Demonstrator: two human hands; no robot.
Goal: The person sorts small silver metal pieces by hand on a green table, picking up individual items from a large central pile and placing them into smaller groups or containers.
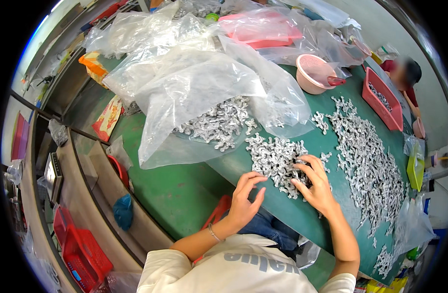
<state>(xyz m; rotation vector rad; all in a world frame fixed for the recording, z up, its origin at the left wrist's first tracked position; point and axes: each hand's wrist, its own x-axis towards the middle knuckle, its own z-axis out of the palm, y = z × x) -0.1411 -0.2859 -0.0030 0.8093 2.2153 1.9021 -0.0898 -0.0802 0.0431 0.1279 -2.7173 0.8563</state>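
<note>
Hands work at the near edge of a green table [326, 105], where a small pile of silvery metal parts [275, 158] lies spread flat just in front of the person. The right hand [316, 184] rests on the right side of this pile with its fingers spread and curled down onto the parts, touching them; whether any single piece is pinched between the fingertips cannot be told. The left hand [244, 202] lies near the table's edge just left of the pile, open, fingers bent loosely, its fingertips close to the nearest parts and holding nothing. A thin bracelet [213, 233] circles the left wrist. Behind the pile, a large clear plastic bag [194, 88] lies open toward the person, with more of the same metal parts spilling from its mouth. To the right, a long band of metal parts [368, 161] runs along the table, well apart from the small pile. Farther back stand a pink bowl [313, 73] and a red tray [383, 100] holding more parts, with another person [407, 73] seated beyond it.
</note>
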